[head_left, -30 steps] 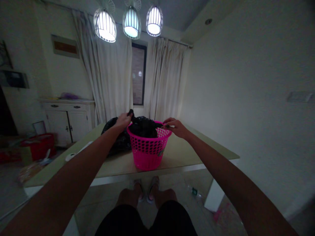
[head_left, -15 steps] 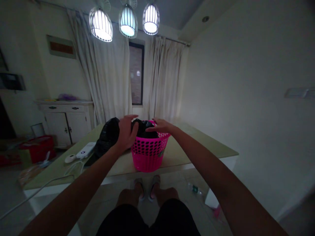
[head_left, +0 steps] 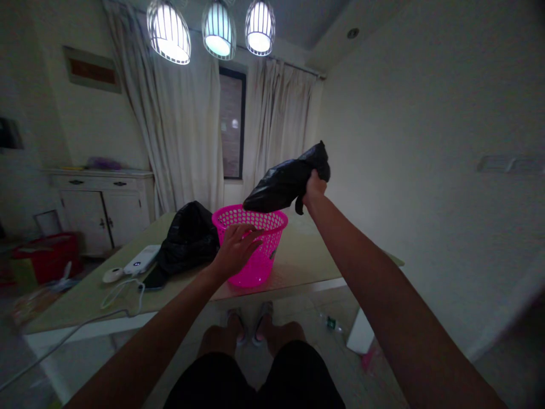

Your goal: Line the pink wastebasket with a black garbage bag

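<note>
A pink perforated plastic basket stands on the pale green table, near its front edge. My left hand rests against the basket's near side, fingers spread over the rim. Up in the air to the right of the basket, my right hand grips a black plastic bag, whose loose end hangs over the basket's opening. A second black bag lies slumped on the table to the left of the basket.
A white power bank, a small white round device and a white cable lie on the table's left part. A white cabinet, a red box, curtains and three hanging lamps stand beyond. A bottle lies on the floor.
My right hand has pulled the black bag up out of the basket and raised it to the right. My left hand dropped from the bag to the basket's side.
</note>
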{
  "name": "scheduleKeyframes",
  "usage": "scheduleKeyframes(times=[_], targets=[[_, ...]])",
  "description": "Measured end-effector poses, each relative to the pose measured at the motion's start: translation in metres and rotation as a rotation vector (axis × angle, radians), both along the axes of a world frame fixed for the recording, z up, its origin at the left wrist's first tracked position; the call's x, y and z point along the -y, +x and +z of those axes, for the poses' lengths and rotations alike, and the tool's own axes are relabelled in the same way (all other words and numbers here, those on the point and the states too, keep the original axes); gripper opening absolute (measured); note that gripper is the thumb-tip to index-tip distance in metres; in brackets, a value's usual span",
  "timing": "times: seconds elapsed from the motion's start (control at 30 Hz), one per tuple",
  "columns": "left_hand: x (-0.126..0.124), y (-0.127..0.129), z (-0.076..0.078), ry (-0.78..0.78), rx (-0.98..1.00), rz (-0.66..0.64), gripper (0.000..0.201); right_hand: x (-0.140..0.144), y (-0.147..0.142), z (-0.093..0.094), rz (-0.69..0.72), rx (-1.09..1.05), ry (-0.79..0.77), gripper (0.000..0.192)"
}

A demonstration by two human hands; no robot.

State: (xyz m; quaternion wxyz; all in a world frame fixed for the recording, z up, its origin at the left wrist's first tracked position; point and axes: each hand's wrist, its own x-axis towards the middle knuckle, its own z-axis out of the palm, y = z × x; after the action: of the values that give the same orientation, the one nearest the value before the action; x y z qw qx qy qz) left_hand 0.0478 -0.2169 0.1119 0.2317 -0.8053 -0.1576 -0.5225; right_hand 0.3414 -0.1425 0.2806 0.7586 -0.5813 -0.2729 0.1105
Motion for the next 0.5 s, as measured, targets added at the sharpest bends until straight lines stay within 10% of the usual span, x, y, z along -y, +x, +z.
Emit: scheduleKeyframes(times=[0.13,0.27,0.5], targets=[[-0.018,-0.021,-0.025,-0.042,-0.018,-0.118,0.046,0.018,0.051,0.025,-0.307,0.100,0.328,0.068],[-0.047,-0.051,-0.063,-0.495,0.220,0.354,0.041,0.042,0.078,0.024,-0.321,0.581,0.527,0.066],[-0.070,-0.098,-0.113,-0.991,0.047,0.628,0.046,0.063,0.073,-0.050,-0.302,0.552,-0.317,0.056]])
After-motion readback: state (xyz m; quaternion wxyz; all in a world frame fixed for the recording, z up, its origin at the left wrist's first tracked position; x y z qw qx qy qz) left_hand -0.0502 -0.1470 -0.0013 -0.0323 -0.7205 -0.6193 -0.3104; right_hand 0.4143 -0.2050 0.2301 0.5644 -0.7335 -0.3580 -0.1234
